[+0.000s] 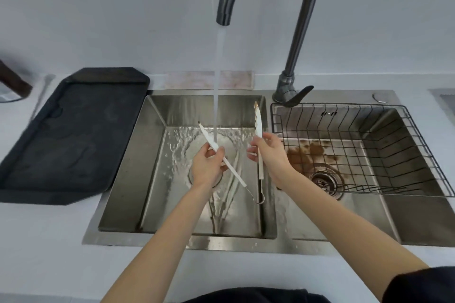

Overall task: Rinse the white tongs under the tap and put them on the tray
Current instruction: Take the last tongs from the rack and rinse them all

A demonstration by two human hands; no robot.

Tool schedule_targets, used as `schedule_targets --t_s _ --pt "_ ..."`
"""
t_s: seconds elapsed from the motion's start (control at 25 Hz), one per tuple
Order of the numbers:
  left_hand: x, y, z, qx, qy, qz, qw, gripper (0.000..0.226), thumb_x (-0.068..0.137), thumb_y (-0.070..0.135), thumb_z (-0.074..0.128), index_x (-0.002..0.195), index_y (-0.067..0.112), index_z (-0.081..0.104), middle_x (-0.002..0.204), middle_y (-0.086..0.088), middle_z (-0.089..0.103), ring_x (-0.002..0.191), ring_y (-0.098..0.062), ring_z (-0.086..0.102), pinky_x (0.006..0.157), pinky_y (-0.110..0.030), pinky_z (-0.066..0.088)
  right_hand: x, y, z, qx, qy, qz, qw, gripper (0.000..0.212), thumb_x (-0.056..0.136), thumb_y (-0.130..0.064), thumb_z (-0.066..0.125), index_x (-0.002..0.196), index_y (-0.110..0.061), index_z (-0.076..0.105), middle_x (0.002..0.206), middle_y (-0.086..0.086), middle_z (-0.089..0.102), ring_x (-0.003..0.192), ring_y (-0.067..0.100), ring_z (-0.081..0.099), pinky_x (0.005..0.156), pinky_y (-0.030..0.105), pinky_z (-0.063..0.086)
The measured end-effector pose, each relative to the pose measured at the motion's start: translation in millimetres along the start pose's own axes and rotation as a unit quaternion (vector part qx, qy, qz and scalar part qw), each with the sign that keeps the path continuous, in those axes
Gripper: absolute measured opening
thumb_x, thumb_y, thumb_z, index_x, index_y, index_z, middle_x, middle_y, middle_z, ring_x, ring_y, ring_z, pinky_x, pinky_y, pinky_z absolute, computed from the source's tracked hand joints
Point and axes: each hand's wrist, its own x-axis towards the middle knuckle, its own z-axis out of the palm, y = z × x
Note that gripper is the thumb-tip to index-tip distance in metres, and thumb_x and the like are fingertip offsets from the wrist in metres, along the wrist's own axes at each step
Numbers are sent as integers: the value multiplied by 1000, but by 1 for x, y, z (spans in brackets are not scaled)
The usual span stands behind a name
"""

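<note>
Tongs point(231, 167) are over the left sink basin point(152, 167), spread wide in a V, hinge loop toward me at 6 o'clock, tips pointing away at 12. I've got one arm per hand: left hand point(206, 167) pinched shut on the left arm, right hand point(268, 155) closed round the right arm. Splayed like this so water gets at the inner faces, not just the outsides.

Stream from the tap point(268, 19) drops between the two arms, hitting approx. the left arm just above my left fingers. Right tip has a brownish stain, sits at 2 o'clock from the stream, looks dry-side for now. My read: rinse is mid-way, that tip needs to go under next.

Water's sheeting over the basin floor, drain partly hidden by my left hand.

Black tray point(73, 135) is at 9 o'clock from the tongs, on the counter beside the sink, nothing on it but wet patches. Wire basket point(369, 150) sits in the right basin at 3 o'clock, w/ rusty marks on the basin floor beneath it; not needed.
</note>
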Motion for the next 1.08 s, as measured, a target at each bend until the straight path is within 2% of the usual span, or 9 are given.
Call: schedule_targets --t_s 0.12,0.24,0.32,0.44,0.64,0.72,0.84,0.96,1.08 --pt "16 5 -26 6 -4 0 1000 30 90 11 54 119 2 56 90 -8 55 70 -12 59 58 -18 57 9 -3 29 0 -4 -13 1000 43 96 -21 48 134 -6 38 85 0 55 73 9 58 66 19 54" --pt "34 12 -51 40 -7 21 999 35 89 13 55 123 6 54 85 0 52 76 -16 60 74 -32 58 22 -2 53 55 -7 13 998 41 96 -22 47 134 -8 41 86 0 57 77 10 59 73 23 53" --pt "44 20 -67 52 -12 44 998 38 88 15 58 125 9 53 79 5 49 72 -13 58 81 -39 57 32 -2 67 114 -16 47 992 34 96 -20 47 127 -5 48 87 2 58 82 14 60 76 27 53" --pt "53 33 -83 57 -33 78 995 44 85 17 63 129 16 53 80 9 52 72 -7 60 78 -33 56 46 -1 85 198 -33 112 973 24 98 -17 41 109 0 54 91 9 58 93 21 60 80 33 52" --pt "74 49 -91 102 -33 110 988 50 83 24 66 131 21 51 88 11 57 71 -3 59 74 -30 56 65 3 105 254 -35 174 951 38 99 -19 36 128 3 47 101 11 55 87 18 58 69 31 50" --pt "80 50 -91 129 -30 119 984 52 82 26 66 132 22 50 96 7 59 71 -2 58 80 -34 55 72 4 108 259 -26 187 947 36 99 -19 35 123 4 50 96 11 56 84 19 59 77 34 51" --pt "86 50 -90 142 -20 124 982 51 83 27 65 131 22 50 102 5 59 72 0 57 81 -32 55 74 5 110 247 -22 203 947 29 99 -18 34 99 3 54 88 12 55 79 20 57 97 37 45" --pt "90 45 -91 121 -17 108 987 45 85 25 63 128 22 52 95 6 59 72 0 55 69 -21 53 75 6 108 258 -20 216 942 24 97 -15 38 91 3 52 86 13 54 79 20 58 82 33 50" --pt "95 28 -99 23 -27 8 999 40 88 22 59 127 17 54 83 7 53 73 -6 56 62 -19 54 80 2 104 267 -27 215 939 15 93 -14 43 91 -2 50 80 10 50 73 18 56 73 27 50"
